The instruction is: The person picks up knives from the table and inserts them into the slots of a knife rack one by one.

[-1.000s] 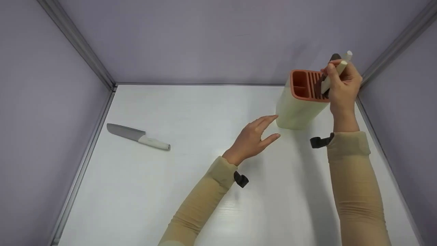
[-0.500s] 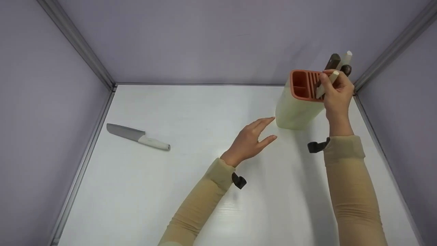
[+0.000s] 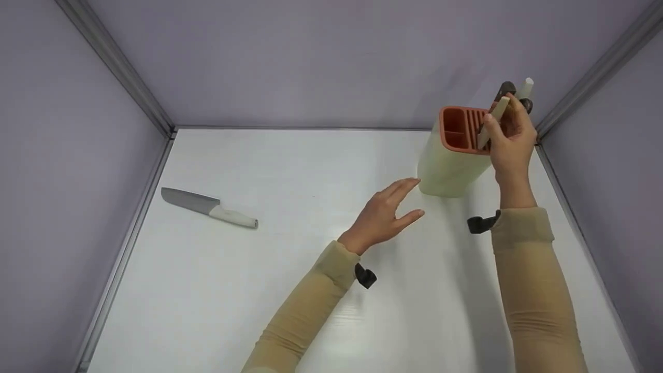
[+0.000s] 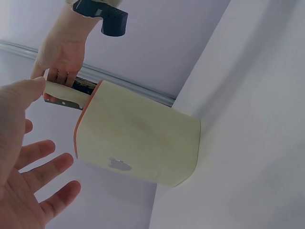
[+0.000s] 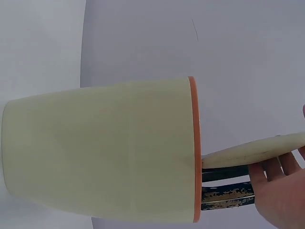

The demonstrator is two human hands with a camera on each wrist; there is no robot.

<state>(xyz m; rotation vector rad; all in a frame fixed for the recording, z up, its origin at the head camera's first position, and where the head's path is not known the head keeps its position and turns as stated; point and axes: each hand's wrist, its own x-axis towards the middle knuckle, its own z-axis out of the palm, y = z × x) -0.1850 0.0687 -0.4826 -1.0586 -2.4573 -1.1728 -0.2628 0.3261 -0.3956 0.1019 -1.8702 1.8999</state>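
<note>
A pale cream knife block (image 3: 448, 171) with an orange slotted top stands upright at the back right of the table. My right hand (image 3: 514, 147) holds a cream-handled knife (image 3: 492, 124) between thumb and fingers over the slots. Its handle (image 5: 252, 149) meets the orange rim in the right wrist view, and its blade is hidden inside the block. Beside my fingers, dark handles (image 5: 226, 196) stick out of the same top. My left hand (image 3: 380, 215) is spread at the block's left side, fingertips close to its lower wall, holding nothing; whether they touch cannot be told.
On the left of the white table (image 3: 290, 290) lies a broad knife (image 3: 233, 215), its white handle toward the middle and grey blade toward the left. Another white handle (image 3: 527, 88) rises at the block's back. Grey-purple panels (image 3: 311, 62) enclose the table's back and sides.
My right hand has shifted left and toward me with the cream-handled knife, and the handle now sits closer to the left slots. My left hand has barely moved.
</note>
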